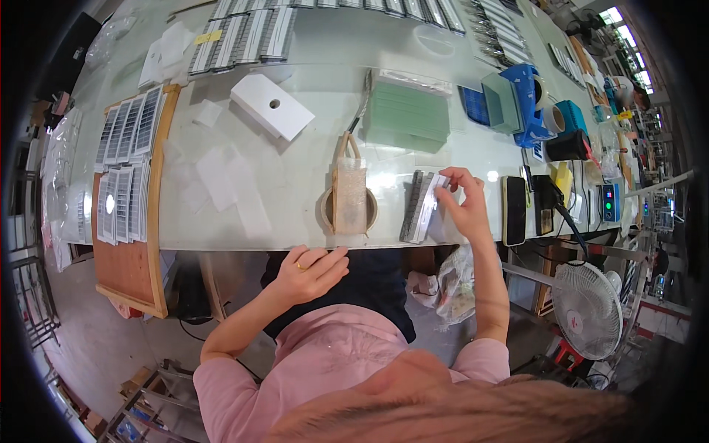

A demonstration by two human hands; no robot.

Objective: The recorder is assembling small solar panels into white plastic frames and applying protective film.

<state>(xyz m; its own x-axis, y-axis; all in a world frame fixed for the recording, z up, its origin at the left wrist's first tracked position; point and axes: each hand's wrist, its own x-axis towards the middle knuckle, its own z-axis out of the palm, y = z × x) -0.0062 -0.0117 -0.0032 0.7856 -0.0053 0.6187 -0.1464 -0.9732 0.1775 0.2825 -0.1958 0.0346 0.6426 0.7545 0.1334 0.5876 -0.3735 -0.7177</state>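
My right hand (pixel 467 205) is at the right end of a small stack of narrow grey and white strips (pixel 424 207) near the table's front edge. Its thumb and forefinger close on the outermost, shiny white strip. My left hand (pixel 314 273) rests at the table edge with loosely bent fingers apart, a ring on one of them and nothing held. Between the hands, a flat tan rectangular block (pixel 349 199) with a looped cord lies over a round ring-shaped thing (pixel 372 214).
Green sheets (pixel 408 117) and a white box with a hole (pixel 272 107) lie farther back. A wooden tray (pixel 125 269) of slatted pieces stands left. To the right are a phone (pixel 514 210), a blue tape dispenser (pixel 529 103), cables and a fan (pixel 588 310).
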